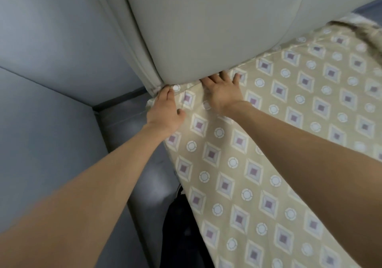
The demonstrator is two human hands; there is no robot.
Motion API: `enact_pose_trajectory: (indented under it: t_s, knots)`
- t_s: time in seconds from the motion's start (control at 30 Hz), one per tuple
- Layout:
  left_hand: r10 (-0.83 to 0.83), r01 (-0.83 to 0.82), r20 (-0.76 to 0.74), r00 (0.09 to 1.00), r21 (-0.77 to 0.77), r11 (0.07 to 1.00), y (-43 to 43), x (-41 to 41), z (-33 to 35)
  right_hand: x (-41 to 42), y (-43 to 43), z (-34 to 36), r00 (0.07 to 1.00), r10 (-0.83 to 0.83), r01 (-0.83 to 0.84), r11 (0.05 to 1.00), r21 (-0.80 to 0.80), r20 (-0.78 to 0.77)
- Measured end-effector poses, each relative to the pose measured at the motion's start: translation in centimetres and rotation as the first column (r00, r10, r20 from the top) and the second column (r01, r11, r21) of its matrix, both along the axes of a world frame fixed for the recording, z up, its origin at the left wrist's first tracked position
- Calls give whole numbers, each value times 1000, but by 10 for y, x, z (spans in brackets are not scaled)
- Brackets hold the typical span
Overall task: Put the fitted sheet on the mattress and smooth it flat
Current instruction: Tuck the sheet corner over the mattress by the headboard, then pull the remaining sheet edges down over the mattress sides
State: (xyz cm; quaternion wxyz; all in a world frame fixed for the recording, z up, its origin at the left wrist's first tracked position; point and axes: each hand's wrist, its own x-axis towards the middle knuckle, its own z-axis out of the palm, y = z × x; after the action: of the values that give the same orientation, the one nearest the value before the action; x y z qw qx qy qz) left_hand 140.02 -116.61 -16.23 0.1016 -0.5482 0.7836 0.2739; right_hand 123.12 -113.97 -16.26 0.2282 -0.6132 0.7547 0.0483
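Both hands are up at the head end of the bed, right in the corner where the grey headboard [206, 30] meets the sheet [268, 164]. My left hand [165, 112] is at the sheet's outer corner, just under the headboard's lower corner. Its fingers [165, 94] are bent down onto the fabric edge with the thumb lying out sideways on the sheet, and honestly I can't tell if they've got hold of the cloth or are only pushing on it. My right hand [222, 93] is just beside it, flat on the sheet, fingers straight and spread wide, holding nothing, tips touching the bottom edge of the headboard where the sheet runs under it. Sheet is tan with purple-centred diamonds and pale circles, spread over the top of the bed from the headboard down past my arms. It looks mostly flat, with a few small creases near my hands and some bunching along the headboard toward the far right. A bit of cloth sticks out past the edge by my left hand. Left of the sheet is a padded grey bed frame [144, 164], then a blue-grey wall [51, 40], and something dark [182, 226] sits low beside the bed, too dim to make out.
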Motion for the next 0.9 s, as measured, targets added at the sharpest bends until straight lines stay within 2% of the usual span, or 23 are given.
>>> enact_pose_trajectory:
  t_s: [0.13,0.23,0.3,0.5,0.63,0.77,0.9]
  knots:
    - [-35,29,69,997,81,996,3,0,24,-9,23,16,973,-122,127,992,-10,196]
    - [67,-71,61,996,67,995,22,-4,44,-14,43,40,957,-224,230,973,-11,184]
    - [150,-148,-20,988,68,987,40,-11,68,-22,63,69,943,-291,308,946,-97,159]
    - [304,-278,-281,910,130,952,75,-31,135,-31,117,145,847,-441,516,817,-258,298]
    - [272,-246,-397,877,115,962,109,-55,215,-47,168,221,776,-498,626,686,-372,388]
    - [266,-235,-487,832,126,964,136,-79,287,-60,209,294,777,-495,628,646,-433,389]
    - [165,-161,-564,809,58,985,185,-105,377,-76,281,386,762,-524,645,562,-517,381]
